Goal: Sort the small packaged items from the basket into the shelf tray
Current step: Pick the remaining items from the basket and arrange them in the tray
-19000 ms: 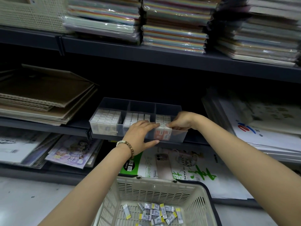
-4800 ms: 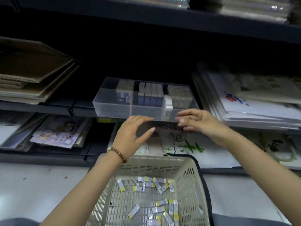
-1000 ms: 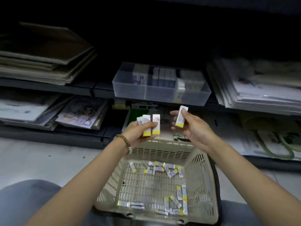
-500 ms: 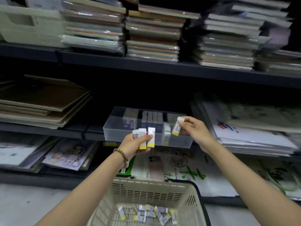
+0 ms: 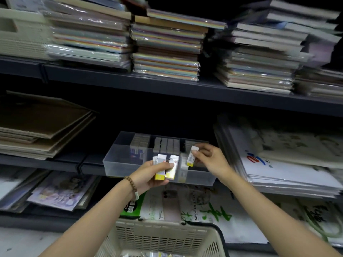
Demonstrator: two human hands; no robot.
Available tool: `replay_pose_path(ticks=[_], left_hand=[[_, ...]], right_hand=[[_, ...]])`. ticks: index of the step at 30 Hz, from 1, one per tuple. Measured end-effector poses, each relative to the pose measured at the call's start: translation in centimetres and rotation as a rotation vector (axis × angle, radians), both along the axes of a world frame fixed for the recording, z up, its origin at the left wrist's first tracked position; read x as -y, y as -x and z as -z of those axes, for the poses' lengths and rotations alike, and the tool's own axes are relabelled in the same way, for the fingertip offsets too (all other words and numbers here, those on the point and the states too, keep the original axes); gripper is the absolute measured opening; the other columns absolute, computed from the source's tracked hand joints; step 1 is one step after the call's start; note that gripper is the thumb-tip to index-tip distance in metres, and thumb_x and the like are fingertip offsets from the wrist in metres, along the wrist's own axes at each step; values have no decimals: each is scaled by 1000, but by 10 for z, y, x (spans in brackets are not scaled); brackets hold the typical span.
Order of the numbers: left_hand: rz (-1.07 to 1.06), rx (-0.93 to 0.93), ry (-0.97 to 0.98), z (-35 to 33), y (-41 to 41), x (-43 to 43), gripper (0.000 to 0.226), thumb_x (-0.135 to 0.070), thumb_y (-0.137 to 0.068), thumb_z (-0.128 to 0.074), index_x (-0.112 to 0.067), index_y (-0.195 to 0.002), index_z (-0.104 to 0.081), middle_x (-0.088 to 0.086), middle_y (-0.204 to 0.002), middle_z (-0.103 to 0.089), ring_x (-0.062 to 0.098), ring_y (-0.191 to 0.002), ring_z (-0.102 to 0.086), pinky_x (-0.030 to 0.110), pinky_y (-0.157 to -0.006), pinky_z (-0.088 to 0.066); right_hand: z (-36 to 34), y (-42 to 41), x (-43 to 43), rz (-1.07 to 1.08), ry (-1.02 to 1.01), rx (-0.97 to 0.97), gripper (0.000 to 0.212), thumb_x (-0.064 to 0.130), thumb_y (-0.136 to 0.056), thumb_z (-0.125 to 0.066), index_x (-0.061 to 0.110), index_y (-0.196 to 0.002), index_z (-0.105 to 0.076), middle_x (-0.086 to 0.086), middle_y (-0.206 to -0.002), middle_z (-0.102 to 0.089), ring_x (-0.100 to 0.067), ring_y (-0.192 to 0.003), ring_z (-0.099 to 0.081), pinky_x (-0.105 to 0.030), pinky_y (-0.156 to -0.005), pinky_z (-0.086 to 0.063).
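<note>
A: Progress?
B: Partway, I'd say. The shelf tray has rows at the back, left front bare.
A: Hands?
B: Left hand: grip clamped on several small packets just before the tray. Right hand pinches a single packet over the right compartment. More lie in the basket.

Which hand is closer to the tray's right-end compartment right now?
Right. The right hand, pinching one packet, is at that compartment of the tray; the left hand, gripping several packets, is in front of the tray's middle front wall.
</note>
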State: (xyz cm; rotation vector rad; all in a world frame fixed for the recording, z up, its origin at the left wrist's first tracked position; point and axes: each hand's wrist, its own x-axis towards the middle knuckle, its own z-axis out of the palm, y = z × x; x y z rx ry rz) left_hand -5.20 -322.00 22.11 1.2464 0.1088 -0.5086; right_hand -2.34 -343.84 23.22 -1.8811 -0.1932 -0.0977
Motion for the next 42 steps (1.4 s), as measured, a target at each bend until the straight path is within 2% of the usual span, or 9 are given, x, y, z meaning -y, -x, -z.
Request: replay_pose_path(ticks=[3, 13, 18, 21, 24, 29, 34, 39, 42], left_hand=[[51, -68, 70, -6, -3, 8, 61, -21, -64, -75, 4, -117, -58, 17, -111, -65, 16, -78, -62, 18, -47, -52], [82, -93, 135, -17, -6, 12, 47, -19, -66, -73, -2, -107, -60, 22, -134, -49, 16, -80, -58, 18, -47, -54], [54, -30, 52, -13, -7, 8, 54, -22, -62, -77, 1, -109, -62, 15, -109, -66, 15, -76, -64, 19, -50, -54], [-6, 67, -107, -8, -8, 3, 36, -18, -68, -79, -4, -97, -64, 7, -88, -70, 12, -72, -70, 20, -56, -54], [-69, 80, -128, -4, -10, 2, 38, -14, -74, -77, -1, -105, -60, 11, -94, -69, 14, -73, -71, 21, -57, -55], [-80, 91, -115, -3, -11, 5, 37, -14, -74, -77, -2, -104, -60, 11, -95, -68, 13, -72, -71, 21, -57, -55], [-77, 99, -131, -2, -11, 4, 39, -15, -73, -78, -2, -105, -60, 12, -99, -68, 14, -76, -70, 21, -58, -55], [-78, 86, -120, -4, -11, 5, 42, -14, -75, -76, 0, -110, -58, 15, -105, -66, 17, -79, -69, 21, -57, -55], [-82, 92, -125, -3, -11, 7, 36, -13, -74, -76, -2, -104, -59, 13, -101, -67, 16, -79, -69, 21, -56, -54]], right_hand=[[1, 1, -1, 11, -8, 22, 10, 13, -89, -61, 19, -97, -59, -10, -83, -67, -7, -71, -65, -23, -69, -55], [-2, 9, 3, -37, -8, -16, 19, 12, -90, -61, 8, -108, -62, -3, -81, -68, 1, -62, -63, -11, -62, -49], [3, 10, -2, -9, 136, 9, 24, 20, -87, -66, 13, -109, -65, -6, -92, -68, -13, -79, -64, -20, -73, -53], [7, 15, -5, -14, 183, 39, 21, 23, -86, -67, 17, -106, -69, 7, -93, -69, -2, -85, -65, -14, -79, -51], [7, 17, -5, -44, 224, 50, 18, 27, -89, -62, 20, -103, -71, 22, -91, -66, 15, -85, -60, -3, -77, -44], [-1, 7, -4, -47, 291, -108, 16, 27, -78, -75, 19, -82, -63, -3, -87, -66, -12, -83, -61, -16, -71, -47], [-12, -6, -10, -68, 480, -382, 44, 44, -76, -74, 14, -106, -65, 6, -93, -62, -4, -80, -57, -9, -59, -41], [-16, -11, -16, -139, 566, -422, 52, 37, -87, -63, 8, -130, -53, -4, -128, -58, -18, -113, -57, -30, -100, -44], [-17, -9, -14, -144, 526, -428, 47, 32, -91, -60, 7, -130, -53, -5, -132, -56, -18, -115, -56, -33, -105, -41]])
